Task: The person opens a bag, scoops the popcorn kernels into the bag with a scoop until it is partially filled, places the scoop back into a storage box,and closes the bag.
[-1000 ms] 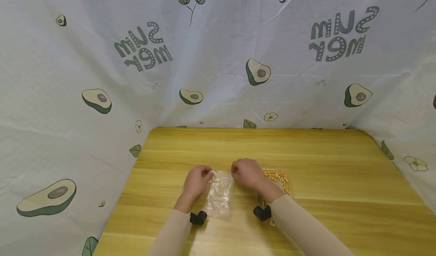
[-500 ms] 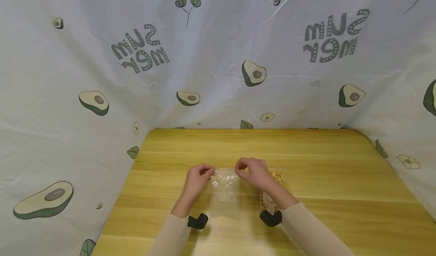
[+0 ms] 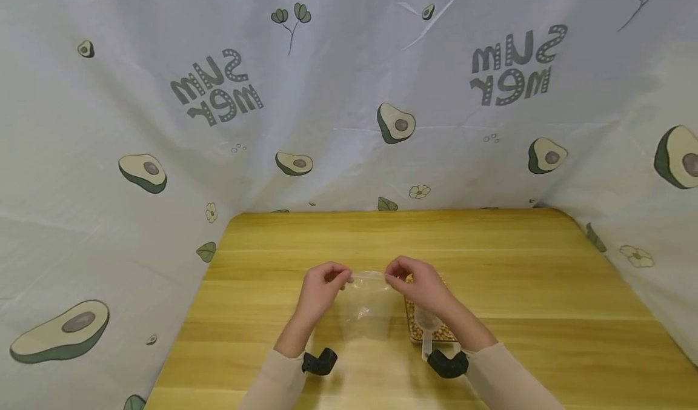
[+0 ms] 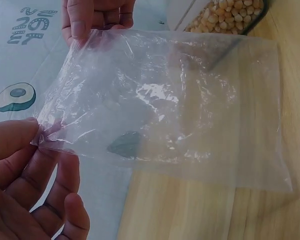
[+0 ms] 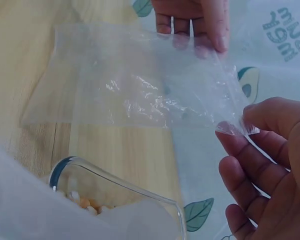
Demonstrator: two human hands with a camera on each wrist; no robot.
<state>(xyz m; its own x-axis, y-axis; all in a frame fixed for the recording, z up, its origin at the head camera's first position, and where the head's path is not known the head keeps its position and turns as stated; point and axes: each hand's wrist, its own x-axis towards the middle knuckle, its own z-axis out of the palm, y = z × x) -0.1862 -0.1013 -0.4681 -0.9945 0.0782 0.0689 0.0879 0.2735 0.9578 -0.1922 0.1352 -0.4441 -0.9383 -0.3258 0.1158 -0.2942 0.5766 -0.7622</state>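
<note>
A clear plastic zip bag (image 3: 366, 307) hangs between my two hands, its lower end near the table. My left hand (image 3: 322, 286) pinches one top corner between thumb and forefinger. At the opposite corner my right hand (image 3: 420, 283) pinches the bag the same way. In the left wrist view the bag (image 4: 155, 105) is stretched between the pinched corners and looks flat, with nothing inside. A clear container of corn kernels (image 3: 412, 325) stands under my right forearm, which partly covers it. A translucent scoop (image 3: 427, 322) lies on the kernels, its handle over the near rim.
The wooden table (image 3: 262, 240) extends around the bag and the container. A white curtain (image 3: 338, 95) printed with avocados rises behind the table and along both sides. Black camera mounts sit on both wrists.
Both hands have shifted slightly right in view. The bag has been lifted from lying on the table to hanging from its top edge. More of the kernel container and scoop is uncovered.
</note>
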